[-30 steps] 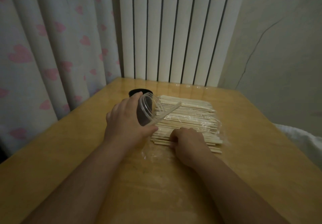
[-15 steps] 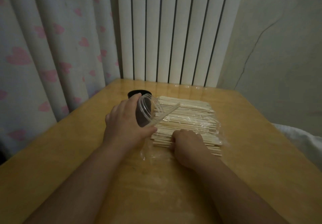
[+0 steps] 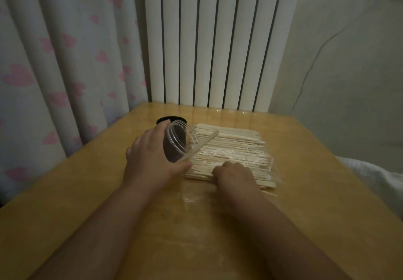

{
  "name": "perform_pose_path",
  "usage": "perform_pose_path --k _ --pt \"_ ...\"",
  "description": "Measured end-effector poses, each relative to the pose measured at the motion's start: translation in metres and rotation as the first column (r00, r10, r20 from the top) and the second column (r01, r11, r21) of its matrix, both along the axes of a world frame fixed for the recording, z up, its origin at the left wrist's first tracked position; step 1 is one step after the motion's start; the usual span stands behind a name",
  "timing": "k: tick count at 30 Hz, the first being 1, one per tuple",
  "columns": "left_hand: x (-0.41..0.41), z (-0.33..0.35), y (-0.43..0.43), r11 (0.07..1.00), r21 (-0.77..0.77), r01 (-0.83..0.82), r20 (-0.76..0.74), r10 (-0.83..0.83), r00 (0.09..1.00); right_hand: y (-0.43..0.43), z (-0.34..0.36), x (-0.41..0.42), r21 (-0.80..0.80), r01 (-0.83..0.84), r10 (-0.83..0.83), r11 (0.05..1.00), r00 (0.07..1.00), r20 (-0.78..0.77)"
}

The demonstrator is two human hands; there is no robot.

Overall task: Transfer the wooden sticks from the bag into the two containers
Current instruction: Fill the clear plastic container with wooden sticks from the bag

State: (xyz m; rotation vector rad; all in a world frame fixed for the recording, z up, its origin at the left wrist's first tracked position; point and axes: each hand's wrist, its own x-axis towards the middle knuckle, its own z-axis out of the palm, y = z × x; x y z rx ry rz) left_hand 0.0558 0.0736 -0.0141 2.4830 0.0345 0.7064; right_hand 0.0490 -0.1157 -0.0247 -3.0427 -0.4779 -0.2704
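Note:
A clear plastic bag (image 3: 273, 168) full of pale wooden sticks (image 3: 235, 146) lies flat on the wooden table (image 3: 87, 192). My left hand (image 3: 148, 159) grips a clear round container (image 3: 177, 141), tilted with its mouth toward the sticks. One stick (image 3: 202, 144) pokes out of that mouth at a slant. My right hand (image 3: 234, 176) rests on the near edge of the stick pile, fingers curled down over the stick ends; what they pinch is hidden.
A black round item (image 3: 171, 118) stands just behind the clear container. A white ribbed radiator (image 3: 218, 39) and a heart-patterned curtain (image 3: 54, 61) rise behind the table. White fabric (image 3: 375, 177) lies past the table's right edge.
Both hands and the tilted container have barely moved. My right hand has crept slightly along the near stick ends.

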Motion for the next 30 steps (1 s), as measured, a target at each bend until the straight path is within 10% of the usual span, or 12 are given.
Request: perform_pose_path --k 11,20,30 --pt "-0.001 0.002 0.0 0.999 -0.041 -0.009 -0.025 0.008 1.0 -0.01 0.033 -0.019 0.217 -0.029 -0.043 0.976 0.946 0.321" --pt "-0.002 0.001 -0.001 1.0 -0.006 0.014 -0.012 -0.015 1.0 -0.019 0.021 0.0 0.363 -0.346 -0.084 0.865 0.614 0.785" --pt "-0.002 -0.002 -0.002 0.999 0.032 0.032 -0.009 -0.032 0.999 -0.013 0.021 -0.006 0.891 -0.39 -0.334 0.233 0.828 0.45"
